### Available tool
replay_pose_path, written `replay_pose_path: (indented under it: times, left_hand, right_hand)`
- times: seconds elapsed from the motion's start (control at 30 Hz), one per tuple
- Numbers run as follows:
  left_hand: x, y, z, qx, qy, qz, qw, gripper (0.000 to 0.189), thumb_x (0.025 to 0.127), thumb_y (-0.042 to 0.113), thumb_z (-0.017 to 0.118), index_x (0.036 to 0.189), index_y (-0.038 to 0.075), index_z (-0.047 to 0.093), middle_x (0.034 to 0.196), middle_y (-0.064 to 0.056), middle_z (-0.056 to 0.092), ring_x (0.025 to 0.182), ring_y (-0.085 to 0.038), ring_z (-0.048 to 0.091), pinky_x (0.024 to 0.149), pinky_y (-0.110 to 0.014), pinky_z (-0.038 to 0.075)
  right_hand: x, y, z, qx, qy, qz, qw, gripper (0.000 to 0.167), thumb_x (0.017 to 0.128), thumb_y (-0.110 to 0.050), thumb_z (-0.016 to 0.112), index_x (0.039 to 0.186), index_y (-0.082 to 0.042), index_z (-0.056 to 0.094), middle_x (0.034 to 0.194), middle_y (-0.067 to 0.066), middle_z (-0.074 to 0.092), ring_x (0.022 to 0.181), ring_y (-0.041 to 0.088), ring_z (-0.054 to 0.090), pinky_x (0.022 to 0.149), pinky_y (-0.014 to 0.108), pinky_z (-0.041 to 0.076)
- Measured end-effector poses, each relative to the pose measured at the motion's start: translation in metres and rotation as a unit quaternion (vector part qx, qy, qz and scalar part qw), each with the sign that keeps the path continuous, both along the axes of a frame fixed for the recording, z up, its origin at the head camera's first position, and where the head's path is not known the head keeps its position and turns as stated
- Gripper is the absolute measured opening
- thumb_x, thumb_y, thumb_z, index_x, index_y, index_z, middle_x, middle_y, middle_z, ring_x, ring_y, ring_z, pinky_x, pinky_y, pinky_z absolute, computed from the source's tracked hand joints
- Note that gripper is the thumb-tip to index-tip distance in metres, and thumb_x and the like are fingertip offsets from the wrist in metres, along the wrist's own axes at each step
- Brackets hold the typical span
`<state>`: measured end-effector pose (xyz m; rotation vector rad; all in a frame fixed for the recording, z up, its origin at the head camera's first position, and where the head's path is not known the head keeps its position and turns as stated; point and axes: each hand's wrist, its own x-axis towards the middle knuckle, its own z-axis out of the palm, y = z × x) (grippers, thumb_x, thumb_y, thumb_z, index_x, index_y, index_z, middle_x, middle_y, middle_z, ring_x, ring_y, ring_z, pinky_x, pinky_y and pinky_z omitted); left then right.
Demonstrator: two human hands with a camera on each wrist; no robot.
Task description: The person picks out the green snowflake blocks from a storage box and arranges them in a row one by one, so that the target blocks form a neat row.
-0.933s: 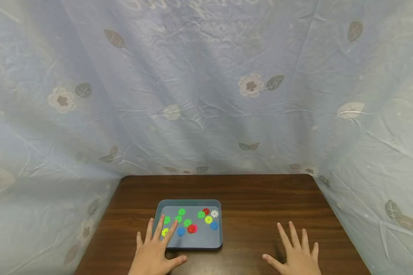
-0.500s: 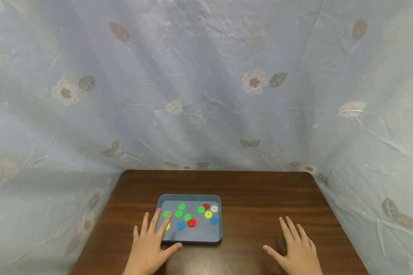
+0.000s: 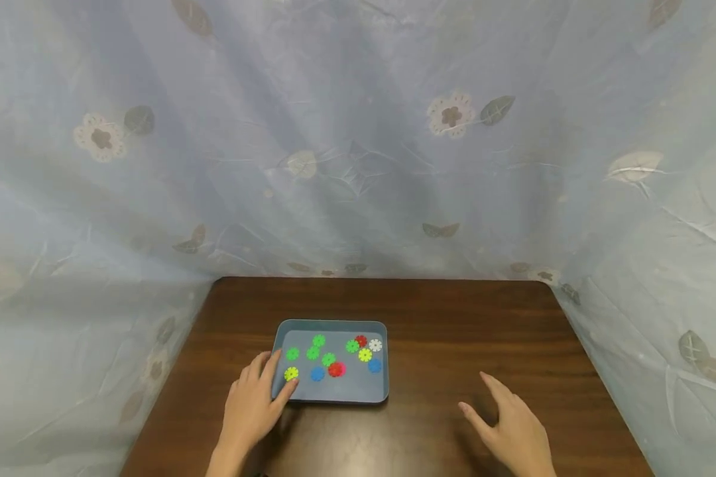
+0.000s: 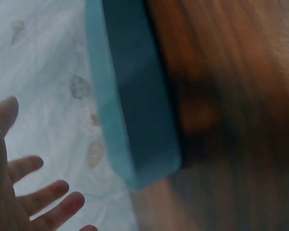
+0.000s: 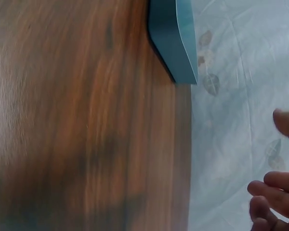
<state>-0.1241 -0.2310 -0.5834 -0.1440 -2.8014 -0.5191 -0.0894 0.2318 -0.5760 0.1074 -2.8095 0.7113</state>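
A grey-blue tray (image 3: 358, 391) rests on the table with several flower-shaped plastic discs lying flat in it. Green discs (image 3: 313, 352) lie mostly toward the left and middle. One yellow disc (image 3: 291, 373) is near my left thumb, and a red disc (image 3: 335, 370) overlaps a pink one. Toward the right lie a white disc (image 3: 375, 345) and a blue disc (image 3: 374, 366). My left hand (image 3: 249, 404) hovers at the tray's left front corner, fingers loosely bent, thumb apart, holding nothing. Well right of the tray, my right hand (image 3: 510, 430) is held above the table, empty, thumb spread from the fingers.
A dark brown wooden table (image 3: 441, 318) carries the tray left of its middle. Pale curtains (image 3: 358, 132) printed with leaves and flowers hang behind the table and along both sides. In the left wrist view the tray's outer wall (image 4: 144, 106) stands close to the hand.
The head view has tilted, so tray and table appear higher. The fingers of both hands have drawn closer together, and my left hand has uncovered the yellow disc. The discs lie as before.
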Motion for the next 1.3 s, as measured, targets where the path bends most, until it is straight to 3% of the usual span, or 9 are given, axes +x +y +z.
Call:
replay_pose_path:
  times: [0.17, 0.27, 0.4, 0.57, 0.63, 0.8, 1.07, 1.17, 1.3]
  left_hand:
    - [-0.014, -0.006, -0.017, 0.069, -0.047, 0.064, 0.9944, 0.061, 0.098, 0.041, 0.070, 0.143, 0.002, 0.057, 0.120, -0.023, 0.062, 0.077, -0.032, 0.063, 0.057, -0.043, 0.052]
    - [-0.016, -0.012, -0.029, 0.100, -0.089, 0.108, 0.9850, 0.055, 0.100, 0.039, 0.067, 0.140, 0.003, 0.057, 0.119, -0.022, 0.066, 0.066, -0.029, 0.061, 0.052, -0.043, 0.049]
    - [-0.017, -0.018, -0.041, 0.113, -0.125, 0.143, 0.9753, 0.047, 0.100, 0.037, 0.063, 0.134, 0.005, 0.060, 0.111, -0.022, 0.072, 0.065, -0.031, 0.064, 0.053, -0.049, 0.049]
    - [-0.018, -0.020, -0.049, 0.118, -0.132, 0.158, 0.9715, 0.035, 0.099, 0.027, 0.060, 0.126, 0.005, 0.063, 0.087, -0.017, 0.071, 0.056, -0.026, 0.056, 0.046, -0.043, 0.042]
    - [-0.018, -0.020, -0.050, 0.117, -0.127, 0.160, 0.9718, 0.031, 0.099, 0.024, 0.060, 0.123, 0.005, 0.064, 0.080, -0.014, 0.069, 0.053, -0.024, 0.053, 0.045, -0.042, 0.041]
    - [-0.018, -0.018, -0.053, 0.109, -0.109, 0.167, 0.9739, 0.026, 0.098, 0.020, 0.060, 0.117, 0.003, 0.065, 0.078, -0.015, 0.069, 0.053, -0.026, 0.055, 0.045, -0.044, 0.041]
    - [-0.016, -0.019, -0.056, 0.124, -0.101, 0.166, 0.9731, 0.024, 0.098, 0.019, 0.061, 0.116, 0.005, 0.066, 0.072, -0.005, 0.064, 0.055, -0.024, 0.055, 0.048, -0.043, 0.043]
    - [-0.016, -0.020, -0.058, 0.130, -0.097, 0.170, 0.9722, 0.024, 0.097, 0.020, 0.061, 0.116, 0.006, 0.067, 0.071, -0.002, 0.062, 0.058, -0.025, 0.057, 0.049, -0.045, 0.044]
    - [-0.016, -0.020, -0.058, 0.137, -0.088, 0.175, 0.9710, 0.024, 0.096, 0.021, 0.062, 0.115, 0.006, 0.068, 0.071, -0.001, 0.062, 0.058, -0.024, 0.058, 0.049, -0.044, 0.043]
  right_hand:
    - [-0.007, -0.011, -0.006, -0.008, 0.051, 0.032, 0.9982, 0.060, 0.088, -0.037, 0.083, 0.133, -0.002, 0.066, 0.128, 0.022, 0.069, 0.085, 0.038, 0.074, 0.064, 0.046, 0.060]
    - [-0.011, -0.022, -0.010, -0.008, 0.044, 0.057, 0.9973, 0.054, 0.087, -0.032, 0.084, 0.129, -0.002, 0.068, 0.124, 0.020, 0.070, 0.072, 0.026, 0.073, 0.064, 0.040, 0.060]
    - [-0.021, -0.038, -0.009, -0.014, 0.027, 0.082, 0.9962, 0.048, 0.087, -0.030, 0.084, 0.127, -0.005, 0.071, 0.122, 0.016, 0.072, 0.058, 0.013, 0.065, 0.061, 0.032, 0.058]
    - [-0.039, -0.058, -0.008, -0.020, 0.015, 0.099, 0.9948, 0.043, 0.088, -0.030, 0.084, 0.125, -0.010, 0.072, 0.120, 0.008, 0.074, 0.067, 0.016, 0.069, 0.064, 0.033, 0.058]
    - [-0.048, -0.066, -0.009, -0.022, 0.013, 0.105, 0.9942, 0.041, 0.089, -0.030, 0.083, 0.124, -0.012, 0.074, 0.117, 0.003, 0.075, 0.086, 0.022, 0.074, 0.072, 0.038, 0.059]
    - [-0.072, -0.089, -0.015, -0.027, 0.000, 0.121, 0.9923, 0.034, 0.090, -0.031, 0.082, 0.119, -0.015, 0.076, 0.114, -0.003, 0.075, 0.102, 0.024, 0.073, 0.079, 0.046, 0.059]
    - [-0.107, -0.126, -0.021, -0.027, -0.015, 0.156, 0.9873, 0.028, 0.090, -0.029, 0.081, 0.115, -0.016, 0.078, 0.114, -0.002, 0.075, 0.098, 0.021, 0.073, 0.075, 0.043, 0.058]
    - [-0.120, -0.139, -0.021, -0.026, -0.028, 0.165, 0.9855, 0.026, 0.091, -0.029, 0.080, 0.113, -0.016, 0.079, 0.111, -0.003, 0.075, 0.081, 0.014, 0.068, 0.067, 0.036, 0.056]
    - [-0.136, -0.155, -0.023, -0.014, -0.043, 0.175, 0.9835, 0.024, 0.092, -0.029, 0.079, 0.112, -0.015, 0.079, 0.107, -0.002, 0.075, 0.077, 0.015, 0.066, 0.063, 0.037, 0.053]
